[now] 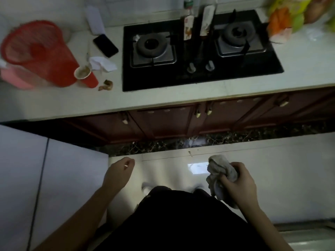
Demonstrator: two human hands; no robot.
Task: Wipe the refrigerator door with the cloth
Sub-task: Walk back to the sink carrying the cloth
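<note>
I see my right hand (237, 183) low in the view, fingers clamped around a bunched grey cloth (220, 175); part of the cloth sticks up above the fist and part hangs below it. My left hand (118, 172) hangs apart from it, over the pale floor (281, 160), fingers loosely curled inward and holding nothing that I can make out; a small pale spot shows near the thumb, too small to identify. Between my arms is my dark clothing (181, 223). The white fridge (23, 178) fills the lower left, a dark vertical seam running down it; my left hand is just beside its right edge, not touching, and the cloth is well away from it. Ahead is a light counter (163, 98) over brown cabinets (172, 124). On the counter sits a black two-burner stove (199, 51), with bottles (197, 22) standing at its back edge. Left of the stove lie a dark phone (105, 45), a crumpled white paper (102, 63), a red cup (86, 75) with brownish contents, and a red mesh basket (38, 51) tipped on its side. Bright packages (290, 17) sit at the far right, blurred.
</note>
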